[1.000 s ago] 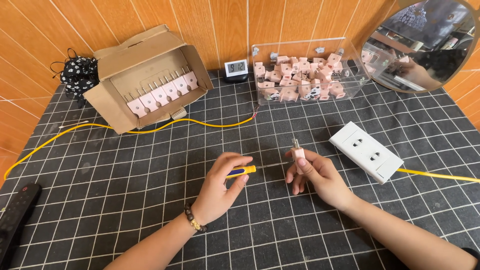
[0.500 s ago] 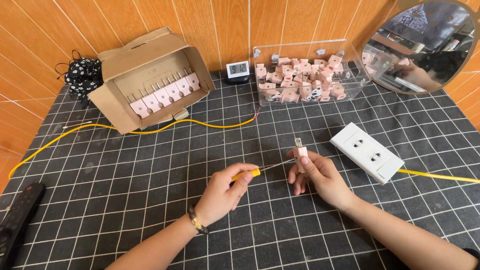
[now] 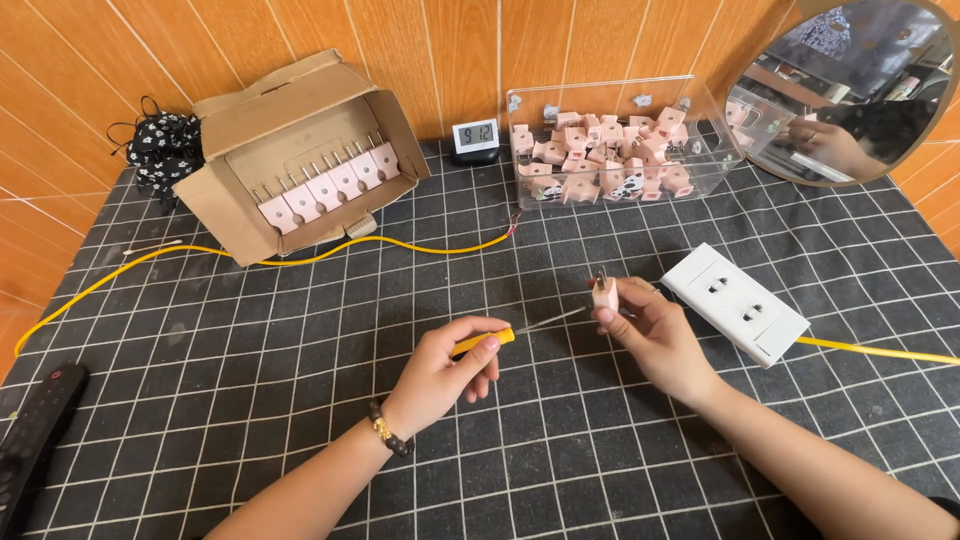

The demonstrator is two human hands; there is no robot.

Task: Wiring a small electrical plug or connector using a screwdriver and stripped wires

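My left hand [image 3: 447, 368] grips a small screwdriver [image 3: 500, 337] with a yellow handle; its thin metal shaft points right, toward the plug. My right hand [image 3: 655, 335] holds a small pink plug [image 3: 604, 291] upright, prongs up, just above the black gridded mat [image 3: 300, 400]. The screwdriver tip reaches close to the plug's side; whether it touches is unclear. A white double socket block [image 3: 737, 302] lies right beside my right hand, with a yellow cable [image 3: 880, 351] running off to the right.
An open cardboard box [image 3: 300, 150] with a row of pink plugs lies at the back left. A clear plastic bin [image 3: 610, 140] of pink plugs stands at the back, a small digital clock [image 3: 474, 138] beside it. A yellow wire [image 3: 300, 258], round mirror [image 3: 850, 90], black remote [image 3: 35, 440].
My left hand has slid right with the screwdriver, bringing its tip up to the plug. My right hand has stayed almost in place.
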